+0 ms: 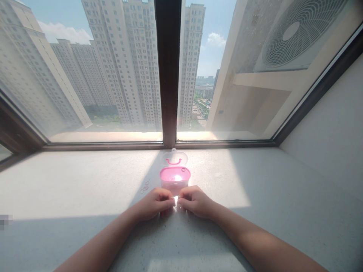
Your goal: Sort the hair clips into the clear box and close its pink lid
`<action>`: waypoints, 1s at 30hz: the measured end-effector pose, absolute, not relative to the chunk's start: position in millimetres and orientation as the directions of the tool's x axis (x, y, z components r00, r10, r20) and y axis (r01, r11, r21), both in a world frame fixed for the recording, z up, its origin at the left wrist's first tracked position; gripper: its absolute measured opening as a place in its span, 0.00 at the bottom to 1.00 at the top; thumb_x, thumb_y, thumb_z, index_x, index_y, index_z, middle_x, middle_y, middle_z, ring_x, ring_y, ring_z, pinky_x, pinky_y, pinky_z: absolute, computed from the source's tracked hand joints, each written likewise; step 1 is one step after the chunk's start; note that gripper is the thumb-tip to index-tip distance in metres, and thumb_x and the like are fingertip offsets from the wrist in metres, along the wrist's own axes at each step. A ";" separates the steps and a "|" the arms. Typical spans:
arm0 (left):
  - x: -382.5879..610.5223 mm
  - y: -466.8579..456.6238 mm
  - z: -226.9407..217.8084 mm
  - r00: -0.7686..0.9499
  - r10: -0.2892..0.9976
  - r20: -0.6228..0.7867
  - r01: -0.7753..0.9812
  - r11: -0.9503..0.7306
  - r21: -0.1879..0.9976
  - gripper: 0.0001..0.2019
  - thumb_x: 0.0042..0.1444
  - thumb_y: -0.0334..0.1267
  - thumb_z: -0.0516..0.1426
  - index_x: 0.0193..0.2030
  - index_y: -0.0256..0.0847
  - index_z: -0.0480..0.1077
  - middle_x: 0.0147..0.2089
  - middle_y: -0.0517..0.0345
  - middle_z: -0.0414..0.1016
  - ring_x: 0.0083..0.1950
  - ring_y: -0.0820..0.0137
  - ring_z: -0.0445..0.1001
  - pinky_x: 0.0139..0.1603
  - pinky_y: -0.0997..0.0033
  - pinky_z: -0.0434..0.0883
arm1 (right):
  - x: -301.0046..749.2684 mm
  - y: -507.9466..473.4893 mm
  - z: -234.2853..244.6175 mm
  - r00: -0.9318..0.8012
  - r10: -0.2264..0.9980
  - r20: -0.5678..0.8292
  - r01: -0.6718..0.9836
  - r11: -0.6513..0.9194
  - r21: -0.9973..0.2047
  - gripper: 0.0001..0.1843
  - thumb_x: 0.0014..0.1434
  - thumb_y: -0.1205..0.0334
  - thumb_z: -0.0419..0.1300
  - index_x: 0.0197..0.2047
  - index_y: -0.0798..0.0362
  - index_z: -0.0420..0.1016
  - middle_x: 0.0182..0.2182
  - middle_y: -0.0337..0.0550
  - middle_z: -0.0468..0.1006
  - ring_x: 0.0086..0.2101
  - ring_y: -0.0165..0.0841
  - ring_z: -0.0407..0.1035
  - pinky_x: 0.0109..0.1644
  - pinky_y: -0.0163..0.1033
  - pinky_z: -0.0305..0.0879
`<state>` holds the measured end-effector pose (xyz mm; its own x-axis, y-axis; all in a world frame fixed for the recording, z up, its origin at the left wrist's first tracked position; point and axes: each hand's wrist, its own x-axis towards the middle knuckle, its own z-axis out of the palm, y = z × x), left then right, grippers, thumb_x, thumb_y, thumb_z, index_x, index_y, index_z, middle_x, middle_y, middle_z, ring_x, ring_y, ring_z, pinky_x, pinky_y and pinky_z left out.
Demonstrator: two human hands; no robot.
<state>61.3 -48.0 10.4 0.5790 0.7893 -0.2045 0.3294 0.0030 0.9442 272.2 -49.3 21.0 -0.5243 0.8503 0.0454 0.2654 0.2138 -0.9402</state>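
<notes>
My left hand [159, 202] and my right hand [195, 202] meet close together over the pale sill, thumbs and fingers pinched toward each other with a narrow bright gap between the tips. Whatever is between the fingers, if anything, is too small and glared out to name. Just beyond them stands a small pink box [167, 175], its top open. A thin ring [183, 170] shows at its right inner side. The clear lid [183, 154] with a pink handle [174, 163] lies back behind the box. Left of the box, several thin loops [145, 186] lie in a loose cluster.
The speckled white sill [70, 181] spreads around the hands, crossed by sunlight and shadow. Behind it rises a window with a dark middle post [169, 75]. A white wall [326, 124] closes off the right. Outside are tall buildings and an air-conditioner unit.
</notes>
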 end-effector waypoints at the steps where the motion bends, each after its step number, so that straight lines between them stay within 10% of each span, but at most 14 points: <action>1: 61.3 -48.0 10.3 0.579 0.790 -0.204 0.330 0.002 0.944 0.17 0.57 0.48 0.56 0.31 0.33 0.72 0.23 0.60 0.69 0.24 0.75 0.66 0.23 0.78 0.61 | 272.3 -49.3 20.6 -0.525 0.850 0.042 0.266 0.210 -0.941 0.09 0.49 0.74 0.56 0.20 0.57 0.72 0.13 0.32 0.68 0.16 0.23 0.60 0.21 0.28 0.55; 30: 61.7 -47.9 10.7 0.576 0.792 -0.200 0.335 -0.006 0.942 0.17 0.57 0.48 0.56 0.29 0.34 0.72 0.23 0.60 0.69 0.24 0.75 0.67 0.24 0.77 0.62 | 273.1 -48.0 20.0 -0.530 0.848 0.030 0.288 0.213 -0.934 0.09 0.50 0.72 0.57 0.20 0.57 0.72 0.13 0.33 0.69 0.16 0.23 0.61 0.20 0.28 0.55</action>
<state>61.7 -47.9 10.7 0.5763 0.7923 -0.2002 0.3351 -0.0056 0.9422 273.1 -48.0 20.0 -0.5295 0.8478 0.0296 0.2884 0.2126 -0.9336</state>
